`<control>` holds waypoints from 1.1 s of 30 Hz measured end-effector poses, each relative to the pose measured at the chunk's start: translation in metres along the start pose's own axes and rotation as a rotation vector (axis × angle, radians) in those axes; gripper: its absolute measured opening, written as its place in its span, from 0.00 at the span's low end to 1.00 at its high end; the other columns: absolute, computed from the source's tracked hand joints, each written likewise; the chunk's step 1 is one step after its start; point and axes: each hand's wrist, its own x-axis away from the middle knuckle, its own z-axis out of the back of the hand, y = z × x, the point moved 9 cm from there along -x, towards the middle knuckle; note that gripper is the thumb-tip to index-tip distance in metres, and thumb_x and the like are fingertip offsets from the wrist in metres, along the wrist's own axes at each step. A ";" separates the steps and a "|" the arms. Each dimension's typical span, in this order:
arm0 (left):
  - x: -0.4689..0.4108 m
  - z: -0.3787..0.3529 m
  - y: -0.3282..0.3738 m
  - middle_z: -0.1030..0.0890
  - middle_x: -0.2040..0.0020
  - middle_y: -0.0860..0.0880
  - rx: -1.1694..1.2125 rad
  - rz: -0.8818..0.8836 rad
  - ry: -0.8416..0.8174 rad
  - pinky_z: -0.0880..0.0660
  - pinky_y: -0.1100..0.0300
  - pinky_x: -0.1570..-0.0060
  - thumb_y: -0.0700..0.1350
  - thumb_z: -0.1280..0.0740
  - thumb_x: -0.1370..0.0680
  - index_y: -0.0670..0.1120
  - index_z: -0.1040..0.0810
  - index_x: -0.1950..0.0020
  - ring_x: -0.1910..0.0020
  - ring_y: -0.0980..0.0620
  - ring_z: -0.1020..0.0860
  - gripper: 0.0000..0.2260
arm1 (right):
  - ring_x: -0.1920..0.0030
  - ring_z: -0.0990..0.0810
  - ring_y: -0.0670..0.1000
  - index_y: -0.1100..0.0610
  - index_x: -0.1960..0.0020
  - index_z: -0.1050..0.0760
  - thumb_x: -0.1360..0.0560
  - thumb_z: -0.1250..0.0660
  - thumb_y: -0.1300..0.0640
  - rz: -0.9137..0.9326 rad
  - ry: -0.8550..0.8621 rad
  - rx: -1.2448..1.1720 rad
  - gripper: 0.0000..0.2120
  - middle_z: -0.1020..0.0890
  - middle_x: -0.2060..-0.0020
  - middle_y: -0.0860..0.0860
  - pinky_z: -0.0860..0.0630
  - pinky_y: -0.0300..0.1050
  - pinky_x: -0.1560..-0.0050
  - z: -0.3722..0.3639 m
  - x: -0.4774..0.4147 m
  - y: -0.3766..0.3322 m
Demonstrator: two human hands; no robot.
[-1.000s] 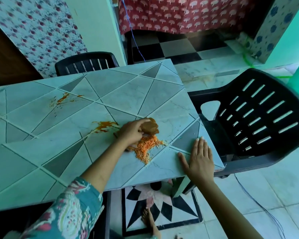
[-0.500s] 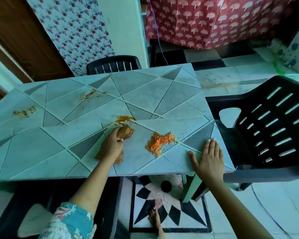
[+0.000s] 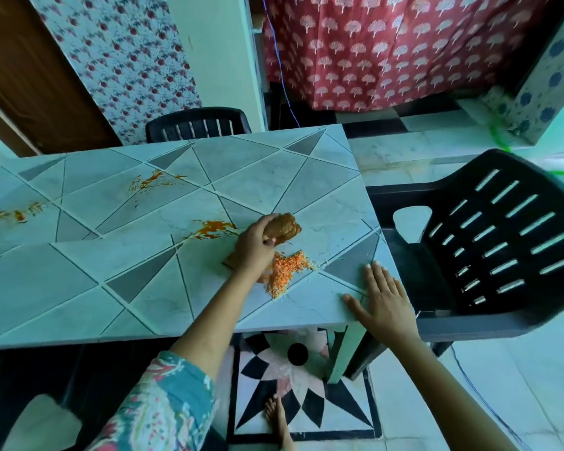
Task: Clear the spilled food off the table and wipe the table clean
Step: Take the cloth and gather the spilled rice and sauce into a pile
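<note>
My left hand grips a brown cloth on the pale tiled table, right beside a heap of orange spilled food. An orange smear lies just left of the cloth. Two more orange stains sit farther off, one stain toward the back and one stain at the far left. My right hand rests flat with straight fingers on the table's near right corner, to the right of the heap.
A black plastic chair stands close against the table's right end. Another black chair is tucked in behind the table. A bare foot shows on the patterned floor under the table's front edge.
My left hand has swept the cloth to the right, from the table's middle back up against the orange heap. The right hand has stayed at the corner.
</note>
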 end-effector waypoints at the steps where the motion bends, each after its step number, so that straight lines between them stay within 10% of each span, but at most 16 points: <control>1: -0.005 -0.002 0.007 0.23 0.38 0.48 -0.026 -0.059 -0.058 0.24 0.53 0.43 0.31 0.36 0.26 0.55 0.26 0.35 0.41 0.47 0.24 0.25 | 0.24 0.60 0.49 0.56 0.23 0.61 0.41 0.79 0.25 0.006 -0.008 0.008 0.55 0.58 0.24 0.51 0.66 0.44 0.30 0.001 0.001 0.003; 10: -0.018 -0.136 0.160 0.24 0.36 0.55 -0.446 -0.628 -0.607 0.43 0.61 0.46 0.31 0.41 0.32 0.59 0.23 0.39 0.36 0.52 0.28 0.30 | 0.28 0.67 0.49 0.60 0.24 0.64 0.36 0.75 0.28 -0.159 0.067 -0.043 0.50 0.62 0.25 0.56 0.68 0.45 0.29 0.000 0.026 0.031; 15: -0.016 -0.179 0.151 0.23 0.36 0.50 -0.432 -0.615 -0.906 0.38 0.68 0.45 0.27 0.47 0.36 0.52 0.20 0.41 0.36 0.50 0.28 0.32 | 0.26 0.65 0.51 0.60 0.24 0.63 0.34 0.72 0.29 -0.167 0.096 -0.025 0.48 0.63 0.26 0.54 0.68 0.45 0.29 -0.002 0.025 0.034; 22: -0.002 -0.143 0.074 0.20 0.43 0.54 -0.464 -0.560 -1.288 0.36 0.50 0.30 0.27 0.49 0.42 0.56 0.16 0.52 0.38 0.56 0.26 0.34 | 0.28 0.67 0.51 0.59 0.26 0.66 0.32 0.70 0.29 -0.167 0.092 -0.033 0.45 0.66 0.28 0.54 0.68 0.45 0.29 -0.007 0.024 0.033; 29: 0.016 -0.145 0.139 0.18 0.44 0.53 -0.456 -0.676 -1.238 0.33 0.51 0.34 0.32 0.48 0.42 0.61 0.17 0.56 0.40 0.53 0.23 0.31 | 0.26 0.62 0.46 0.59 0.24 0.58 0.30 0.70 0.33 -0.104 0.105 -0.324 0.43 0.61 0.27 0.49 0.66 0.38 0.29 -0.001 0.024 0.037; 33: 0.061 -0.179 0.134 0.19 0.43 0.48 -0.576 -0.773 -1.414 0.33 0.55 0.35 0.27 0.46 0.40 0.46 0.16 0.51 0.40 0.51 0.25 0.29 | 0.26 0.61 0.45 0.57 0.24 0.56 0.28 0.69 0.33 -0.064 0.096 -0.410 0.41 0.59 0.27 0.48 0.64 0.37 0.29 0.003 0.026 0.039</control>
